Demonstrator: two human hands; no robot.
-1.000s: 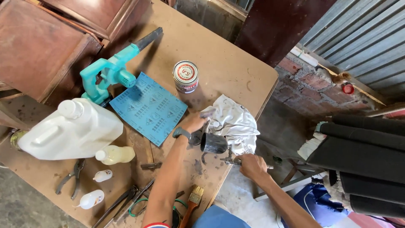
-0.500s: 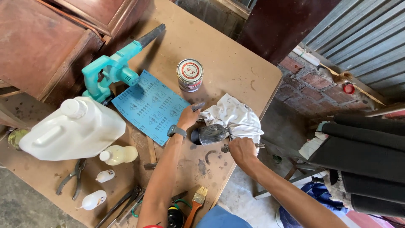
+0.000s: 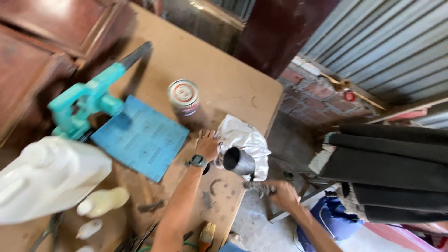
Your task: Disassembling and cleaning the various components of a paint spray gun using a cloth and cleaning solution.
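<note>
Since the earlier frame the right hand [image 3: 283, 192] has slid down off the table [image 3: 219, 70] edge, pulling away from the white cloth [image 3: 245, 137]; its grip is clenched around a grey handle [image 3: 259, 187] that leads up to the dark metal cup [image 3: 238, 161]. The left hand [image 3: 206, 144] has stayed by the cloth, fingers spread flat on the table just left of the cup; whether its grip holds the cup I cannot tell. The cup sits between both grips, mouth tilted toward the camera, overlapping the cloth.

Counted: one round tin [image 3: 183, 96] beyond the left hand, one blue sandpaper sheet [image 3: 141, 136] and one teal blower [image 3: 88, 100] further left, one large white jug [image 3: 46, 179], two small pale bottles, one brush [image 3: 206, 234].
</note>
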